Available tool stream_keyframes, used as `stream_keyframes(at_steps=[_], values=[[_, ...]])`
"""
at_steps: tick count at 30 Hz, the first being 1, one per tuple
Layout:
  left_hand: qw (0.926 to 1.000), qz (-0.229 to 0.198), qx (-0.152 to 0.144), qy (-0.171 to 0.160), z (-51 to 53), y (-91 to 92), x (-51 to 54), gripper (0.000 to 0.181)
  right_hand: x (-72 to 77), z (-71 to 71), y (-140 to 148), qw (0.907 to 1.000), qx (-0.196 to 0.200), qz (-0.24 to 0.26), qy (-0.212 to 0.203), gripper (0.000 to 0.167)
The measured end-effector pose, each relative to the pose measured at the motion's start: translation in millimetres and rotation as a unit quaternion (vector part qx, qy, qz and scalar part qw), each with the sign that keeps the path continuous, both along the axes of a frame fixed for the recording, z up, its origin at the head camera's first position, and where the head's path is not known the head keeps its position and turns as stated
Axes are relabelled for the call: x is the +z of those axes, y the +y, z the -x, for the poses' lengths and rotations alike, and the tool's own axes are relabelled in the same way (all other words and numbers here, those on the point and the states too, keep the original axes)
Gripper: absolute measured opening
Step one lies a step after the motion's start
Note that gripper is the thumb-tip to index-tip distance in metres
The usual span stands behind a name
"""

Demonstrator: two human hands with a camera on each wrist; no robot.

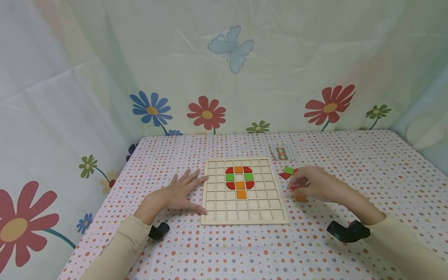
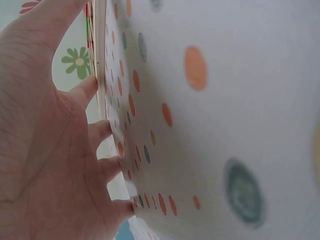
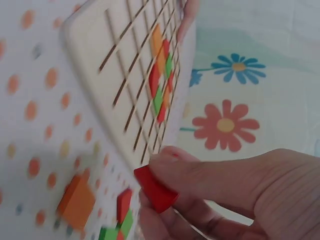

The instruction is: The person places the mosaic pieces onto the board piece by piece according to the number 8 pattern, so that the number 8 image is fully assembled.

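A square wooden grid board [image 1: 217, 216] lies on the table, its middle cells holding orange and green [image 1: 249, 177] squares and red rounded-corner pieces. At its left edge my left hand [image 1: 178, 192] rests spread, thumb and index finger touching the rim; the left wrist view shows its palm [image 2: 50, 140]. Right of the board, my right hand [image 1: 316, 184] pinches a red piece [image 3: 156, 189] between thumb and fingers, above the table. Loose pieces lie by it: a green square [image 1: 289, 170], red ones and an orange block [image 3: 77, 202]. Fingers partly cover the pile in the head view.
A small card [image 1: 282, 152] printed with a coloured grid pattern lies behind the loose pieces. The table has a dotted cloth [image 1: 224, 252], with a flowered curtain [image 1: 280, 77] behind it. Each wrist wears a black device [image 1: 348, 231].
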State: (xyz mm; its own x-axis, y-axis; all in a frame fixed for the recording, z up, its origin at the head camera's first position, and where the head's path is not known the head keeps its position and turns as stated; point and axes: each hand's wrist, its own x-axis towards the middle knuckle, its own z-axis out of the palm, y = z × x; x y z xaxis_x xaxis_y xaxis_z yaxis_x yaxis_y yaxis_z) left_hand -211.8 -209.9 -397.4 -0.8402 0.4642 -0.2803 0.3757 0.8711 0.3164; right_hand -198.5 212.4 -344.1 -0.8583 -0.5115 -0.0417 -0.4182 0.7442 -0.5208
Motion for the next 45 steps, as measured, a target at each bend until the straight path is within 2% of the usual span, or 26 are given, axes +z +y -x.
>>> stream_keyframes(at_steps=[5,12,21,28,36,45], values=[[1.0000,-0.003,-0.002,-0.004,-0.5,0.6,-0.9,0.114,0.8,6.0,-31.4,0.9990,0.020,0.039,0.007,0.008],[1.0000,-0.003,-0.001,-0.004,-2.5,2.2,0.1,0.114,-10.2,15.8,-62.6,0.9942,0.056,0.091,0.010,0.013],[1.0000,-0.001,0.007,-0.004,-3.8,6.4,2.3,0.112,-24.1,20.9,-86.6,0.9924,0.065,0.104,-0.012,0.011],[1.0000,0.001,0.007,-0.005,-3.5,5.4,3.0,0.113,-25.7,21.6,-89.1,0.9928,0.078,0.091,-0.007,0.012],[1.0000,0.000,0.007,-0.005,-2.5,3.0,1.8,0.113,-24.1,25.6,-92.0,0.9954,0.074,0.059,-0.017,0.016],[1.0000,0.004,0.003,-0.007,-0.8,1.5,1.1,0.113,-25.7,22.2,-95.7,0.9981,0.046,0.040,-0.012,0.014]])
